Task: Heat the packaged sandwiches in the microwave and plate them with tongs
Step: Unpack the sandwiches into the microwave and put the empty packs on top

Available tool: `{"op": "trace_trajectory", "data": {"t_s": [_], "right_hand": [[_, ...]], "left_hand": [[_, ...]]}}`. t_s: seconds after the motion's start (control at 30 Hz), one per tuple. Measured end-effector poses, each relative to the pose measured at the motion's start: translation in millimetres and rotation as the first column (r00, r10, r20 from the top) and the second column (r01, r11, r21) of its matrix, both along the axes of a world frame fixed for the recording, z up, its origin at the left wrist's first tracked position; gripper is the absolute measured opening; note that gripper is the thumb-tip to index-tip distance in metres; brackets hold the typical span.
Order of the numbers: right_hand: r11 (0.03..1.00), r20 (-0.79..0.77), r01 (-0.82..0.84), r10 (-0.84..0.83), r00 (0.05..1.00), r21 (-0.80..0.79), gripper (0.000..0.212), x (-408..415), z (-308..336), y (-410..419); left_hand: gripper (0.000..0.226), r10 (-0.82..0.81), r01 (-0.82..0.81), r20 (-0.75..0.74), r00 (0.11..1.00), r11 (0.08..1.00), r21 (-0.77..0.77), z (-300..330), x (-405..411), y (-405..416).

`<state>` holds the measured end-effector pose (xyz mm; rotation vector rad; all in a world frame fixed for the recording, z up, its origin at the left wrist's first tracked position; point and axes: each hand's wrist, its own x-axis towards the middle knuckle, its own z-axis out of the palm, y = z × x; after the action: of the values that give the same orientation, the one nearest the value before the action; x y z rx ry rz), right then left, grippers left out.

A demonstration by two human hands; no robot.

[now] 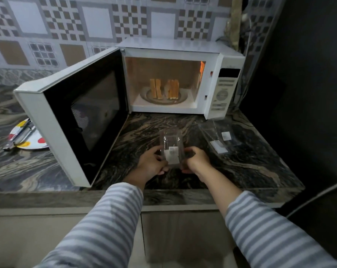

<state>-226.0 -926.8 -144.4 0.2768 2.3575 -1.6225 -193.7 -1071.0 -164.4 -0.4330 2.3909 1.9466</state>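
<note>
Two sandwiches [165,88] stand upright, side by side, on the turntable inside the microwave [175,78], whose door [74,113] is swung fully open to the left. One clear plastic pack [171,147], bearing a white label, sits on the table [250,163] in front of the microwave; nothing can be made out inside it. One more clear wrapper [221,139] with two white labels lies flat to the right of the pack, below the microwave's control panel. One plate [31,138] with coloured spots lies left of the door, one pair of tongs [20,135] resting across it. Left hand [151,164] grips the pack's left side, fingers curled round it; right hand [195,160] grips its right side likewise.
</note>
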Motion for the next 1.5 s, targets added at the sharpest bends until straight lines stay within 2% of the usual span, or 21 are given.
{"op": "trace_trajectory", "data": {"t_s": [0.1, 0.27, 0.33, 0.4, 0.47, 0.53, 0.63, 0.7, 0.77, 0.87, 0.97, 1.03, 1.1, 1.2, 1.37, 1.5], "right_hand": [[1.000, 0.029, 0.004, -0.003, 1.000, -0.023, 0.029, -2, -3, 3], [1.000, 0.037, -0.003, 0.003, 0.999, 0.004, 0.029, -4, -5, 4], [1.000, 0.019, -0.010, 0.009, 1.000, 0.026, 0.026, -4, -4, 5], [0.996, 0.000, -0.062, 0.062, 0.998, 0.064, 0.023, -2, -2, 8], [0.978, -0.027, -0.146, 0.152, 0.988, 0.148, 0.021, 1, 3, 16], [0.948, -0.102, -0.189, 0.221, 0.970, 0.255, 0.021, 2, 9, 28], [0.905, -0.260, -0.138, 0.257, 0.931, 0.401, 0.021, 3, 22, 53], [0.909, -0.360, -0.065, 0.228, 0.904, 0.412, 0.017, 3, 33, 72], [0.909, -0.474, 0.043, 0.175, 0.863, 0.414, 0.018, -2, 40, 89], [0.882, -0.575, 0.188, 0.109, 0.811, 0.432, 0.017, -20, 41, 116], [0.882, -0.472, 0.163, 0.074, 0.879, 0.442, 0.023, -41, 39, 139], [0.911, -0.348, 0.114, 0.034, 0.937, 0.397, 0.031, -54, 35, 148], [0.955, -0.233, 0.063, 0.007, 0.972, 0.291, 0.035, -65, 28, 153], [0.987, -0.137, 0.018, 0.004, 0.991, 0.159, 0.034, -75, 14, 155], [0.995, -0.147, 0.069, -0.058, 0.988, 0.077, 0.025, -74, -4, 151], [0.998, -0.121, 0.044, -0.038, 0.992, 0.048, 0.030, -61, -11, 154]], "left_hand": [[0.055, 0.035, -0.034, -0.016, 0.999, 0.999, 0.028, -4, 2, 3], [0.055, 0.079, -0.081, -0.044, 0.996, 0.996, -0.048, -4, 2, 9], [0.052, 0.089, -0.093, -0.037, 0.995, 0.989, -0.113, -1, 4, 10], [0.049, 0.053, -0.061, -0.037, 0.998, 0.959, -0.276, 3, 7, 9], [0.046, 0.017, -0.041, -0.055, 0.998, 0.876, -0.481, 7, 11, 7], [0.042, 0.082, -0.130, -0.106, 0.991, 0.776, -0.617, 13, 15, 11], [0.033, 0.187, -0.334, -0.279, 0.942, 0.615, -0.715, 29, 17, 32], [0.024, 0.116, -0.419, -0.433, 0.894, 0.561, -0.714, 42, 13, 52], [0.019, -0.001, -0.398, -0.492, 0.870, 0.588, -0.704, 51, 3, 74], [0.021, -0.106, -0.262, -0.461, 0.881, 0.703, -0.662, 56, -18, 110], [0.033, -0.054, -0.120, -0.323, 0.945, 0.862, -0.493, 50, -43, 139], [0.043, -0.021, -0.066, -0.216, 0.976, 0.920, -0.387, 40, -58, 152], [0.051, 0.002, -0.046, -0.132, 0.991, 0.943, -0.328, 29, -69, 160], [0.055, 0.008, -0.024, -0.050, 0.999, 0.943, -0.331, 17, -80, 166], [0.050, 0.030, -0.050, -0.069, 0.997, 0.954, -0.296, 8, -77, 164], [0.041, 0.065, -0.083, -0.076, 0.995, 0.963, -0.258, 2, -59, 155]]}}
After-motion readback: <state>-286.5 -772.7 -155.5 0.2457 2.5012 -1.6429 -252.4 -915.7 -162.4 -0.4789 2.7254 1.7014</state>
